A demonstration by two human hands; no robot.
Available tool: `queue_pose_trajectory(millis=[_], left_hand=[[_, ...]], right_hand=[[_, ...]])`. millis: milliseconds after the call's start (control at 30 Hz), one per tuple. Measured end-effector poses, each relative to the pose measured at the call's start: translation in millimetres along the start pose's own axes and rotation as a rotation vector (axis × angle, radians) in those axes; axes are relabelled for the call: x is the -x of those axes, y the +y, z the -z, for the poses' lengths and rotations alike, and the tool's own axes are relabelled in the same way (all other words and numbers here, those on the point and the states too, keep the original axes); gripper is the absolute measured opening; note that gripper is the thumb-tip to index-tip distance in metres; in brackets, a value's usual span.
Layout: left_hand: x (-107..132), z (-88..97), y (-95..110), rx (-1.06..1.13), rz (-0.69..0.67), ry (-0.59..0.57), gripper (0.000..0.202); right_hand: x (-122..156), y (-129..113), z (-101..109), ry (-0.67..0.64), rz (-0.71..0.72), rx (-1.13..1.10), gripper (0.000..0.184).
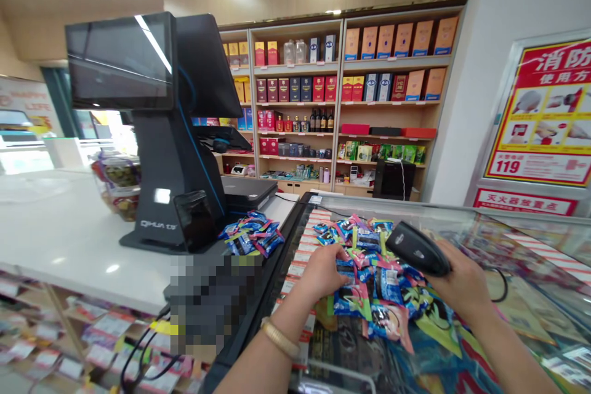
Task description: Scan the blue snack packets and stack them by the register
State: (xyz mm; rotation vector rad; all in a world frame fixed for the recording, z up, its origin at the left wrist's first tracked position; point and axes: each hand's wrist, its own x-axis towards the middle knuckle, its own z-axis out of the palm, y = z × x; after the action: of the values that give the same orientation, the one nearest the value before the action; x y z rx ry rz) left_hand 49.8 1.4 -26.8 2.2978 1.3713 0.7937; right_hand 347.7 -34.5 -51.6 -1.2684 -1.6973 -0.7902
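My right hand [464, 283] is closed around a black barcode scanner [415, 249], its head aimed left over a pile of small blue and pink snack packets [373, 271] on the glass counter top [508, 246]. My left hand [323, 274], with a gold bracelet on the wrist, rests on the left side of that pile, fingers curled onto a packet. A second, smaller heap of the same packets [253, 233] lies on the white counter by the register base.
A black point-of-sale terminal [157, 135] with two screens stands on the white counter [69, 228] at left, cables hanging below. A jar of snacks [117, 188] sits behind it. Shelves of boxed and bottled goods [332, 98] line the back wall. A red fire-safety poster [545, 117] hangs at right.
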Motion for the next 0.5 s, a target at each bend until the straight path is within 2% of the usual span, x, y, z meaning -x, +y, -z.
queue_pose_trajectory(millis=[133,300,500], left_hand=[[2.0,-2.9,3.1,0.064,-0.038,0.011,0.031],[3.7,-6.2,3.4,0.178,-0.068,0.017,0.032],[0.4,2.9,8.7,0.413,-0.024,0.175,0.037]], right_hand=[[0.6,0.6,0.7,-0.013,0.017,0.001,0.04],[-2.9,-2.5,4.8,0.041,0.071,0.021,0.038],[-5.5,-3.6,8.9,0.038,0.111,-0.002,0.032]])
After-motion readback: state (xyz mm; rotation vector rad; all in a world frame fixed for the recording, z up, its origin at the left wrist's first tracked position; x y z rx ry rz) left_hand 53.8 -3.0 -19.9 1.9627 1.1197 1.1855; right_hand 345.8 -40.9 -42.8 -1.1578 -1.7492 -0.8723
